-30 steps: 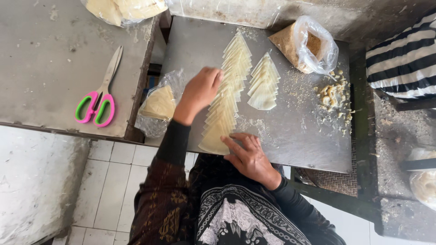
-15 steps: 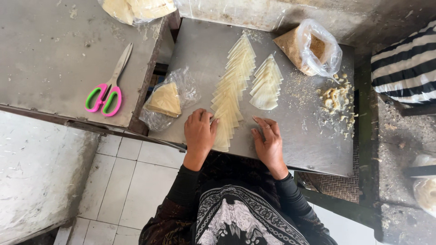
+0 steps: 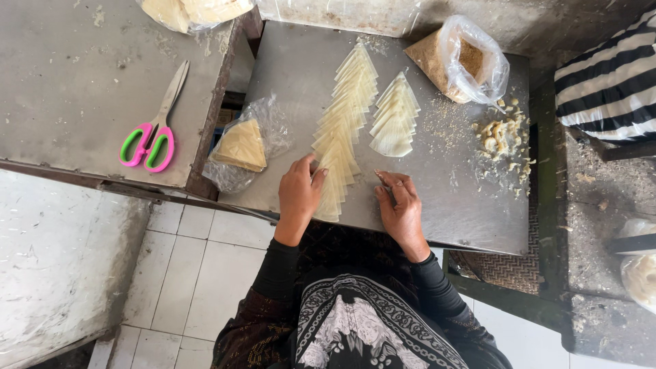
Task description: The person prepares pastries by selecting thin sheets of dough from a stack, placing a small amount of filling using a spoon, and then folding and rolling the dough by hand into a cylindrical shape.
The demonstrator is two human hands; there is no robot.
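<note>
Head view shows pink and green scissors (image 3: 149,140) on the far left. Next, a clear bag (image 3: 242,147) holds a stack of pale yellow triangle sheets. The left hand (image 3: 301,195) has its fingers close together, pressing on the near end of the long row of sheets (image 3: 342,133) on the metal surface (image 3: 451,205). It looks like a laying-out step; a careful touch seems needed. The right hand (image 3: 400,208) has curled fingers touching the surface; whether it pinches anything, I cannot tell. A clear bag of brown crumbs (image 3: 461,58) lies far right.

The left hand (image 3: 298,193) touched a long row of pale dough triangles (image 3: 344,123) on the metal surface (image 3: 451,205). The right hand (image 3: 401,208) rested beside it.
</note>
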